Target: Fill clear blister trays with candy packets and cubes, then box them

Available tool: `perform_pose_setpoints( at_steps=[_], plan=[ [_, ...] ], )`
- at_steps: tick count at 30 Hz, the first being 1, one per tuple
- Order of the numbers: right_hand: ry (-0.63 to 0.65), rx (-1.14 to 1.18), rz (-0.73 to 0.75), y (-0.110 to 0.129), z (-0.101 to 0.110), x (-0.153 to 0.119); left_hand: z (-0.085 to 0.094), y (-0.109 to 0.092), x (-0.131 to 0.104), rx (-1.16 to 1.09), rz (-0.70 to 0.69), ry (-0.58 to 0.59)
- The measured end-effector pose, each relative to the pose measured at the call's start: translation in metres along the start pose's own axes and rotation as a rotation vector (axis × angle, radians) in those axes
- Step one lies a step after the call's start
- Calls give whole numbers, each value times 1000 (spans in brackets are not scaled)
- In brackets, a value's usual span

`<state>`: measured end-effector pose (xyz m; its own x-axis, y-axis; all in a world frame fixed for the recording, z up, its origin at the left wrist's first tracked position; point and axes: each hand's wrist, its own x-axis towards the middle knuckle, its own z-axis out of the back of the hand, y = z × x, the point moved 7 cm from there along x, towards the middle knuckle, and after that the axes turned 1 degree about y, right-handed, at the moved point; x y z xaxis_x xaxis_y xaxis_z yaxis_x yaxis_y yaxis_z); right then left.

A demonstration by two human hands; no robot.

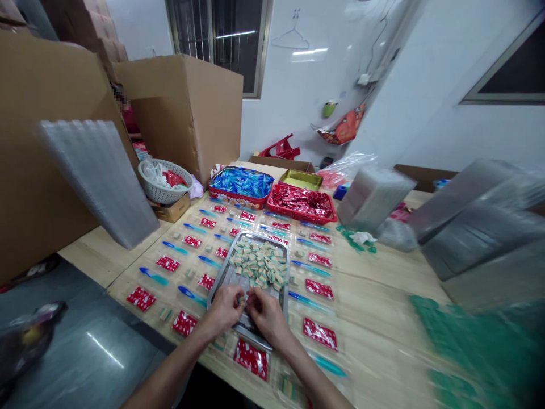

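Inside the shallow rectangular metal tray, near the counter's front edge, small chunky green-and-beige pieces are heaped towards the far end. One small piece is pinched by the nearly closed fingers of the left hand. The right hand is held just beside it, its fingers curled inward; whether anything is gripped there cannot be told. Behind, a decorated tin is filled with slender blue plastic items, and a red plastic basket with glossy red packets. A gold-coloured tray is set behind the basket. Around the metal tray, clear plastic packaging is laid in rows with white-spotted red packets and blue tools. At the counter's left edge, ribbed clear plastic is stacked.
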<state>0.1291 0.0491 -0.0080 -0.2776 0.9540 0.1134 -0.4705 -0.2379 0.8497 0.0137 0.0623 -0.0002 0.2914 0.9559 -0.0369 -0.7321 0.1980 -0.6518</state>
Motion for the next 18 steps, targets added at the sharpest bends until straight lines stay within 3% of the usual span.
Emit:
perform_pose_setpoints(
  at_steps=[6,11,18],
  plan=[
    [-41,-83,35,2,2,5,-1,-1,4,4,-1,21],
    [-27,-66,85,5,1,8,-3,3,3,-123,43,8],
    [65,-393,410,14,-8,10,-16,16,8,-177,65,-50]
  ],
)
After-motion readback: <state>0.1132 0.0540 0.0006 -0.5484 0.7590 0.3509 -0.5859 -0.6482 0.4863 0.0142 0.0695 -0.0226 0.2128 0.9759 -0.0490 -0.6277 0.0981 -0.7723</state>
